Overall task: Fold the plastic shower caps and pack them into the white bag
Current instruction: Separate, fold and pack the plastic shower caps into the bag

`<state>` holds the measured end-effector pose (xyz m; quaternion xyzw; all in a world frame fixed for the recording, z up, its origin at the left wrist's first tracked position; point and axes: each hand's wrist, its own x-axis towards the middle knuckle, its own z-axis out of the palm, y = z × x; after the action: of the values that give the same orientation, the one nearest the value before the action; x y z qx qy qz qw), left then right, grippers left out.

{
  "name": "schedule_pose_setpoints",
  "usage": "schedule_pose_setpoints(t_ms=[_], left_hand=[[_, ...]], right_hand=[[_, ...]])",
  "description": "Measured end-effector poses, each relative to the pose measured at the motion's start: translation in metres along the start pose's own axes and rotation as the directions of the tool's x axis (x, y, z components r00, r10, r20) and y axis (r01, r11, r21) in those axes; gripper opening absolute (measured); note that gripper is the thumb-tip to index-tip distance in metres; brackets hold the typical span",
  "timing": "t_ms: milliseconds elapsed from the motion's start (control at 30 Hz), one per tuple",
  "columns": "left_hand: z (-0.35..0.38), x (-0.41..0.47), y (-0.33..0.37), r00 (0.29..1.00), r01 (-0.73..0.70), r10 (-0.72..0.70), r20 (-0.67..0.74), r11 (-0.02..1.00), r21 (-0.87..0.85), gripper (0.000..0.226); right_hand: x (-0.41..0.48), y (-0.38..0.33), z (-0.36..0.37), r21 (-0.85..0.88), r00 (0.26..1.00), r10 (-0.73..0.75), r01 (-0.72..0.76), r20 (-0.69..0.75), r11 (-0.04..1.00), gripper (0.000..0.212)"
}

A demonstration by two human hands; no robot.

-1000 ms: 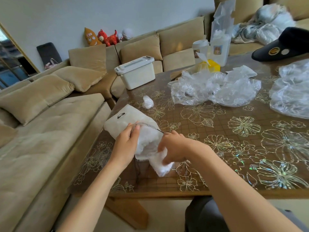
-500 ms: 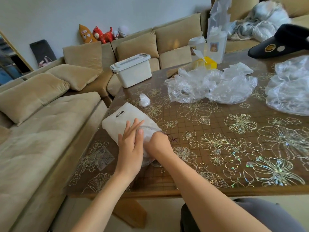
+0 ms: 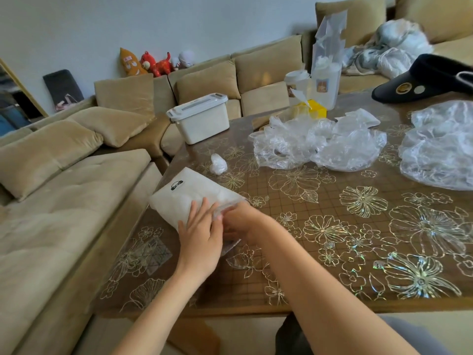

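The white bag (image 3: 179,198), marked with a small black logo, lies flat near the table's left corner. My left hand (image 3: 202,234) presses on its near end with straight fingers. My right hand (image 3: 243,221) is at the bag's mouth, its fingers hidden inside among crinkled clear plastic of a shower cap (image 3: 230,245). A small folded cap (image 3: 218,163) lies just beyond the bag. Loose clear shower caps are heaped at mid-table (image 3: 320,147) and at the right edge (image 3: 440,152).
A white lidded box (image 3: 199,121) sits at the table's far left corner. A tall clear bag (image 3: 326,73), a paper cup (image 3: 295,84), a yellow box (image 3: 317,111) and a black visor (image 3: 425,80) stand at the back. A beige sofa (image 3: 64,201) adjoins the table's left side.
My right hand carried the folded white cap into the bag's mouth and pushed it in. My left hand left the mouth's rim and now lies flat on the bag.
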<state>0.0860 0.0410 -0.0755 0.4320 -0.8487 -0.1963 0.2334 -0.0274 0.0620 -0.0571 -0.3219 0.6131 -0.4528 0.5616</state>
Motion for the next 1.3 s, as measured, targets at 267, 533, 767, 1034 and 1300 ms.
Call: schedule_pose_setpoints(t_ms=[267, 533, 767, 1034, 1300], left_hand=[[0.022, 0.016, -0.025, 0.997, -0.052, 0.068, -0.031, 0.927, 0.371, 0.05], [0.045, 0.05, -0.019, 0.994, 0.006, 0.051, -0.1, 0.868, 0.496, 0.061], [0.106, 0.036, 0.06, 0.895, -0.419, 0.445, -0.032, 0.863, 0.284, 0.064], [0.113, 0.046, 0.064, 0.962, -0.238, 0.209, 0.176, 0.957, 0.165, 0.056], [0.105, 0.041, 0.064, 0.978, -0.206, 0.205, 0.023, 0.978, 0.018, 0.053]], right_hand=[[-0.018, -0.006, -0.057, 0.137, 0.995, -0.059, 0.069, -0.08, 0.988, 0.025], [-0.024, 0.037, -0.142, -0.462, 0.522, -0.361, -0.073, -0.773, 0.884, 0.035], [-0.017, 0.057, -0.168, -0.924, 0.692, -0.615, -0.238, -0.377, 0.299, 0.039], [0.011, 0.049, -0.187, -0.898, 0.764, -0.481, -0.309, -0.43, 0.312, 0.058], [-0.015, 0.015, -0.183, -0.778, 0.622, -0.592, -0.044, -0.513, 0.627, 0.031]])
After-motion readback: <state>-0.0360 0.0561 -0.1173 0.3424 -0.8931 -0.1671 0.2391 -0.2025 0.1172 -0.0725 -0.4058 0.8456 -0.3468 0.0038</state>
